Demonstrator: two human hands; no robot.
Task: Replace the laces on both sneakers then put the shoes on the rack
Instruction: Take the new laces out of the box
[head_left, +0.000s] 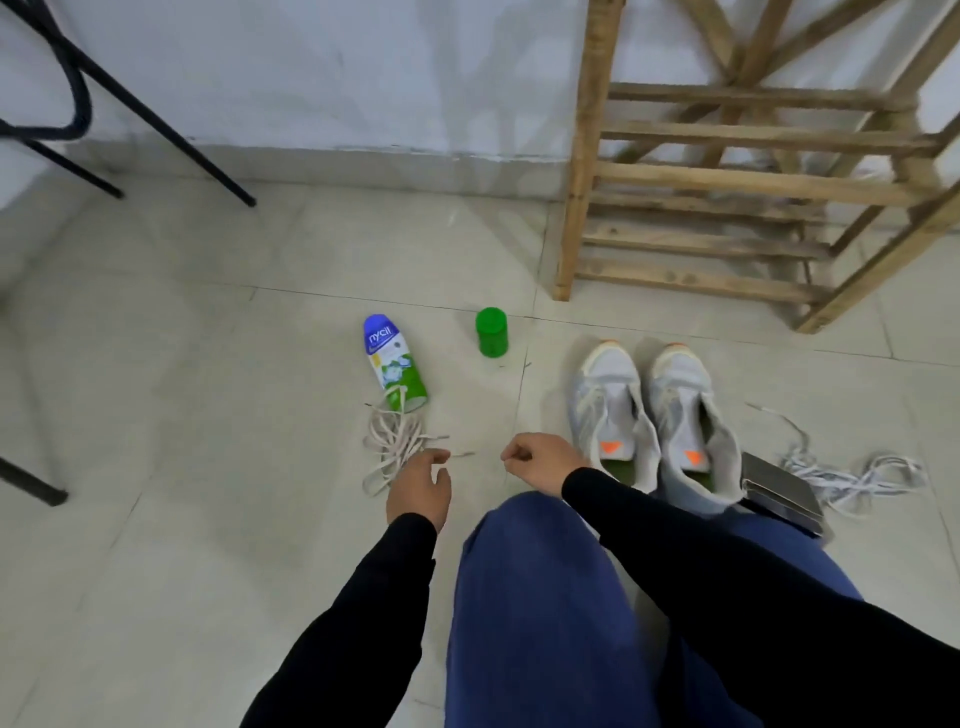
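The sneakers (647, 415) were set side by side near the rack (727, 182), apparently unlaced, so relacing was judged barely begun. The left hand (418, 488) was held loosely parted over the cream laces (389, 441). Whether anything was pinched in the curled right hand (540, 462) could not be told. A lace end would need to be pinched and carried to an eyelet.
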